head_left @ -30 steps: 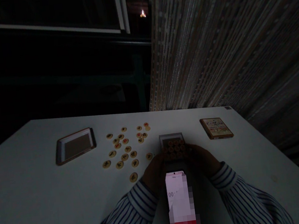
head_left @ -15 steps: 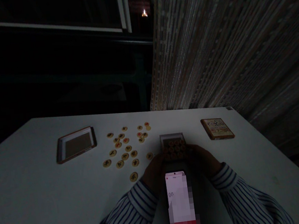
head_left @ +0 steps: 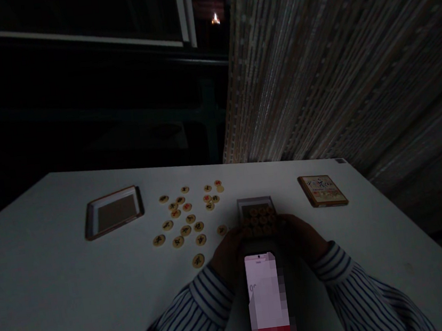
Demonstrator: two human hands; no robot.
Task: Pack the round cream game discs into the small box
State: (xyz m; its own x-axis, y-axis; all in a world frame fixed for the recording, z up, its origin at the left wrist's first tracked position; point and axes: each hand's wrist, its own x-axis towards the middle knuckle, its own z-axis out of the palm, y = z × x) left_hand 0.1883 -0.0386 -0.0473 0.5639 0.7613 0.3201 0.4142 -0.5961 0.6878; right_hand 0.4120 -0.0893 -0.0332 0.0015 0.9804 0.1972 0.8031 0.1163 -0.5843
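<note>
- well, the small box [head_left: 255, 205] lies straight ahead of me, its long axis running away from my chest and its near end between my hands.
- my left hand [head_left: 227, 253] curls against the box's left side and my right hand [head_left: 300, 236] against its right, both equally near. it is too dark to tell whether the fingers clamp it or only rest on it.
- inside the box, round pieces [head_left: 260, 219] sit packed in rows.
- left of the box, loose pieces [head_left: 183, 221] are scattered on the table [head_left: 59, 292], with a tray [head_left: 114, 212] further left.

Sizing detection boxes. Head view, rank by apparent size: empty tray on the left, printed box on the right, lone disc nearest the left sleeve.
1. empty tray, largest.
2. printed box, somewhat smaller, at similar distance.
3. lone disc, far smallest.
</note>
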